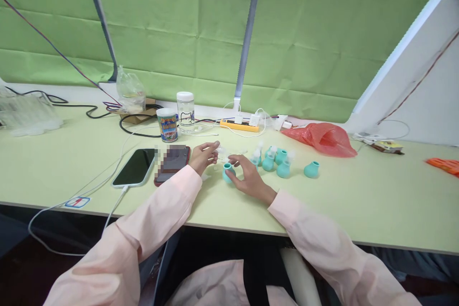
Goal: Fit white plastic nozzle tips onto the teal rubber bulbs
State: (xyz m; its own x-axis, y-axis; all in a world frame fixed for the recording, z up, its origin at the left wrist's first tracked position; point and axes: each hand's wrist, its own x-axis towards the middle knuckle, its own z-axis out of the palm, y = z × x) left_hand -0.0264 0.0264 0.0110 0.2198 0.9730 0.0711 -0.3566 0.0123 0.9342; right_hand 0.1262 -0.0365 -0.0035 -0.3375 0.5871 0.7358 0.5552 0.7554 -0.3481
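A small teal bulb-shaped piece with an open neck stands upright on the table, with my right hand curved around its right side, thumb against it. My left hand is just left of it, fingers bent together and pointing right; a clear plastic piece shows at its fingertips, too faint to make out well. Right of my right hand, several more teal pieces stand in a group, some with clear tops. One teal piece leans apart at the right.
Left are a black-screened phone on a cable and a red-edged phone. Behind stand a printed cup, a white-lidded jar and a yellow power strip. A red plastic bag lies back right.
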